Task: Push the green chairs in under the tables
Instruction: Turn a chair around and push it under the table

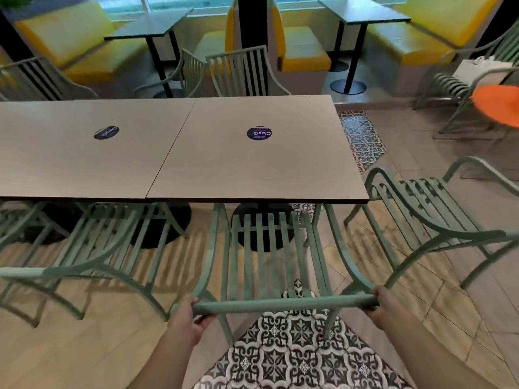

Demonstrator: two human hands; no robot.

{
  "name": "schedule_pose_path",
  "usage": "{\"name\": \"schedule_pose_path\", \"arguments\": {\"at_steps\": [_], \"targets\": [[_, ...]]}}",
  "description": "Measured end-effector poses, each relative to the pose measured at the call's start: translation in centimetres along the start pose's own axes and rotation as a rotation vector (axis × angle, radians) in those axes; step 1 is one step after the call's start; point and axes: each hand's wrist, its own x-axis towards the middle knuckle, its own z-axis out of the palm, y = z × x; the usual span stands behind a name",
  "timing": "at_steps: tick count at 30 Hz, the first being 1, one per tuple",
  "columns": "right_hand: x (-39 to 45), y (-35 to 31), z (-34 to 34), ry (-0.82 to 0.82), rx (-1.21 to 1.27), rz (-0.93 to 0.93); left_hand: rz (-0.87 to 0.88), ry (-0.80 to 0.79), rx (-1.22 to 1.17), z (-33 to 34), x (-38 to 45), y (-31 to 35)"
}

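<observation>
A green slatted chair [283,303] stands in front of me, its seat partly under the near edge of the right-hand grey table [252,169]. My left hand [186,318] grips the left end of its top rail and my right hand [386,303] grips the right end. A second grey table [70,158] joins the first on the left, with another green chair [92,265] at its near edge. A third green chair [438,220] stands out on the floor to the right, apart from the tables.
Two green chairs [238,71] sit at the tables' far side. Yellow booth seats [303,54] and dark tables [148,26] line the window. An orange round table [497,105] and more green chairs stand at far right. Patterned tiles [295,357] lie underfoot.
</observation>
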Motion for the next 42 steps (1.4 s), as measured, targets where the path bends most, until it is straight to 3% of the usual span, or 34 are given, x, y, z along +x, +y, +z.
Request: {"name": "schedule_pose_path", "arguments": {"at_steps": [21, 42], "targets": [[0.2, -2.2, 8.0, -0.011, 0.020, 0.003, 0.016, 0.028, -0.001, 5.5, 4.1, 4.8], [-0.4, -2.0, 8.7, -0.129, 0.097, 0.005, 0.039, 0.022, 0.014, 6.0, 4.7, 6.1]]}}
